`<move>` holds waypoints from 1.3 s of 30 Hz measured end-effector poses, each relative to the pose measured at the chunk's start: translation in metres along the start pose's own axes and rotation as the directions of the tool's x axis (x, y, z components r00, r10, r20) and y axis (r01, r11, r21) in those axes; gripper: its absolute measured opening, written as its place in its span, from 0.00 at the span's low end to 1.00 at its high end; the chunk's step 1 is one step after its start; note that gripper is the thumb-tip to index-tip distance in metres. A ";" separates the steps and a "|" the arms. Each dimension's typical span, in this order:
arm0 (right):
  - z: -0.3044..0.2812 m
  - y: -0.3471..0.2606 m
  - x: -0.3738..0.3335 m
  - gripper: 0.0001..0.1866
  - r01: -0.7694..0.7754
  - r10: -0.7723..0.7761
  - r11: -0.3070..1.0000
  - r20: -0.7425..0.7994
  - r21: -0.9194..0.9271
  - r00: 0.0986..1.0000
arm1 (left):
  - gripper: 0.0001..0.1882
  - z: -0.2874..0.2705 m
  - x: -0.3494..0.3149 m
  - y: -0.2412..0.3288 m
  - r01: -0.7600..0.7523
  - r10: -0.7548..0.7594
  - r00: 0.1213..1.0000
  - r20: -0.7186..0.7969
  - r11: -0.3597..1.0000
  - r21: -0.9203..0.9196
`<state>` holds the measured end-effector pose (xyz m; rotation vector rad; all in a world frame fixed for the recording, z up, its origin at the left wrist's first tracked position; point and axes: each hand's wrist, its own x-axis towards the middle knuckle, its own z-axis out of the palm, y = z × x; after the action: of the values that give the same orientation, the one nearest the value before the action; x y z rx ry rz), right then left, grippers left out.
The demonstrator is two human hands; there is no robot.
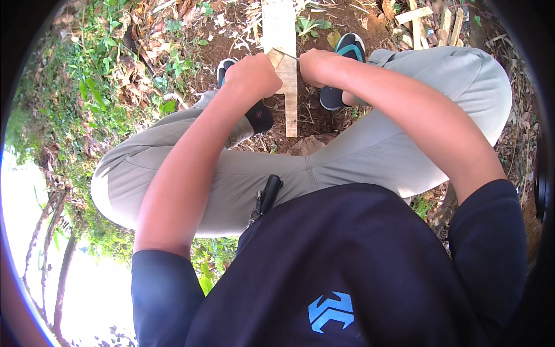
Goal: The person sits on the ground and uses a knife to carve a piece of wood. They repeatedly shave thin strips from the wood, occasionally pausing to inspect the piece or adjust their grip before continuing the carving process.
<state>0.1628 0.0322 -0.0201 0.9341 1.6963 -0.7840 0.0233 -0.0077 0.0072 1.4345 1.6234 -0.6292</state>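
Both hands were fisted: the left hand (252,75) gripped one pale, flat plank (283,63), the right hand (315,65) one thin metal blade (287,54) laid across it. Two rubber sandals (344,63) flanked the plank on bare soil (231,34); pale wood scraps (430,23) lay far right.

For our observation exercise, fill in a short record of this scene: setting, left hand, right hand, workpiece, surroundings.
Setting: outdoors, bare soil with dry leaves and green weeds
Left hand: closed in a fist beside the wooden slat
Right hand: fist gripping a thin metal blade laid across the slat
Workpiece: pale slat, lying lengthwise between the sandals
Surroundings: wood offcuts at upper right
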 end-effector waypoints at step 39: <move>-0.004 0.003 0.025 0.13 0.171 -0.125 0.864 0.127 -0.473 0.984 | 0.18 -0.004 -0.002 0.003 -0.032 0.032 0.998 -0.049 0.999 0.003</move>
<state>0.1586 0.0430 -0.0430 0.4164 1.7807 -0.4529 0.0248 -0.0051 0.0112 1.4848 1.6348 -0.5821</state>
